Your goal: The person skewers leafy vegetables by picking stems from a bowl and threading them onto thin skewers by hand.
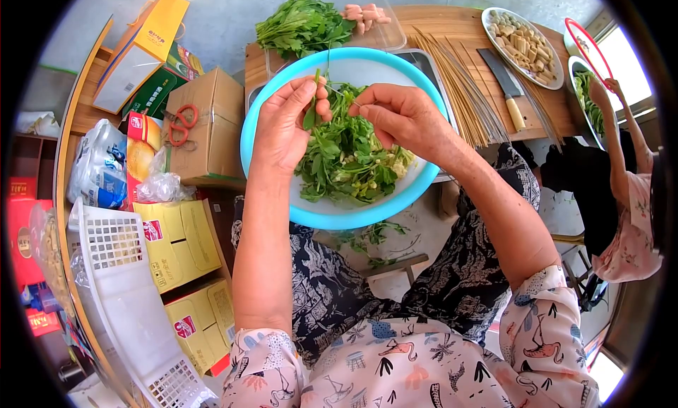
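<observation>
My left hand (291, 122) is closed around a leafy green stalk (311, 110), its fingers pinching the stem. To its right, my right hand (404, 118) has thumb and forefinger pinched on the end of a thin skewer (342, 94), which reaches across toward the stalk. Whether the tip pierces the stem is too small to tell. Both hands hang over a blue-rimmed white basin (272, 196). In the basin lies a heap of leafy greens (349, 154) with some pale yellowish bits among them.
Behind the basin are a bunch of greens (304, 27) and pink pieces (365, 16) in a clear tray. Rightward lie skewers (459, 90), a cleaver (503, 83) and a platter of chunks (526, 44). Another person (628, 217) works at right. Boxes (208, 126) and scissors (183, 126) stand left.
</observation>
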